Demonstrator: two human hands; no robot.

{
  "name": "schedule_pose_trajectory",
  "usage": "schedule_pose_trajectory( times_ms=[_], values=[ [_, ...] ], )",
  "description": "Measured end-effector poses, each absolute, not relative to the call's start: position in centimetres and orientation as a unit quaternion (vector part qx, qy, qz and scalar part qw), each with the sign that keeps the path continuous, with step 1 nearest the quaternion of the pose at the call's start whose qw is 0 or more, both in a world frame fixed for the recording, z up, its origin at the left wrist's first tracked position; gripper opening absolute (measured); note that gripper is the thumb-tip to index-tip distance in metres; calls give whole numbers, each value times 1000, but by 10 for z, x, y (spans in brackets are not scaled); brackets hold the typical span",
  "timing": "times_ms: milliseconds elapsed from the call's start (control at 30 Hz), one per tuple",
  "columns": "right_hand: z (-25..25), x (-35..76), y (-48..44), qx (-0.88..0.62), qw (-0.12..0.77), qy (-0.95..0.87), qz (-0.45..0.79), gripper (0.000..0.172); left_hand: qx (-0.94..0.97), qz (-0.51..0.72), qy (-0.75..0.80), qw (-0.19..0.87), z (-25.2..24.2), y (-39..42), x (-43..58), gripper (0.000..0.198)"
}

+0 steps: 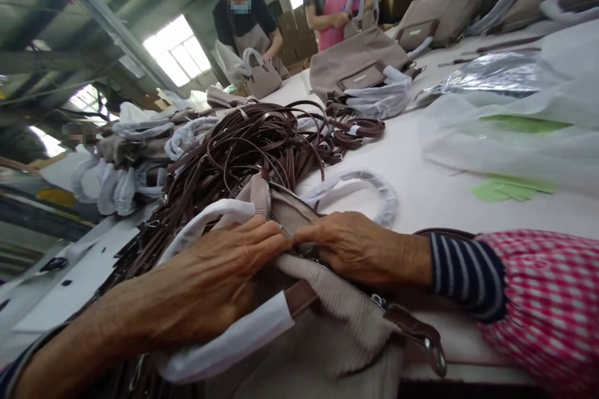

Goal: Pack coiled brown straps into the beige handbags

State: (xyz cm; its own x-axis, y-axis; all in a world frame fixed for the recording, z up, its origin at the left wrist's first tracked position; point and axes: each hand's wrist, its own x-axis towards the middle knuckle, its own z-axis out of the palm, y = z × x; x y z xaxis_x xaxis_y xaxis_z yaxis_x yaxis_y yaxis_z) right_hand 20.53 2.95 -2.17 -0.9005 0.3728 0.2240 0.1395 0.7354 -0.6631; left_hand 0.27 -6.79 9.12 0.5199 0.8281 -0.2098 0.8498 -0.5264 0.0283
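Note:
A beige ribbed handbag (349, 318) lies in front of me with its zipped top partly open. Dark brown leather trim and a metal clip ring (436, 358) sit at its right end. White paper wraps its handle (234, 346). My left hand (219, 277) reaches over the bag between the handles, its fingers closed together on the edge of the opening. Opposite it, my right hand (358, 246) has thumb and fingers closed on the other zip edge. The fingertips of both hands nearly meet, and what lies under them is hidden.
A big heap of brown leather straps (253, 143) lies just beyond the bag. Wrapped-handle bags pile at left; another beige bag (355, 65) lies farther back. Plastic sheets (515, 143) and green paper pieces (510, 189) are at right. Two people handle bags across the table.

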Motion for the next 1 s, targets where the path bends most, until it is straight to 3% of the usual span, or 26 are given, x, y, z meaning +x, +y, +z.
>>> schedule_pose_trajectory(
  times_ms=[167,467,833,1000],
  values=[
    [-27,206,29,-123,152,-947,256,29,837,-134,529,42,73,-60,4,17],
    [-35,205,30,-113,174,-942,264,14,843,-142,516,49,73,-56,2,13],
    [-32,204,31,-99,166,-939,285,19,866,-128,480,58,72,-53,-5,16],
    [-33,197,35,-83,162,-939,290,16,881,-76,468,7,67,-56,-3,20]
  ],
)
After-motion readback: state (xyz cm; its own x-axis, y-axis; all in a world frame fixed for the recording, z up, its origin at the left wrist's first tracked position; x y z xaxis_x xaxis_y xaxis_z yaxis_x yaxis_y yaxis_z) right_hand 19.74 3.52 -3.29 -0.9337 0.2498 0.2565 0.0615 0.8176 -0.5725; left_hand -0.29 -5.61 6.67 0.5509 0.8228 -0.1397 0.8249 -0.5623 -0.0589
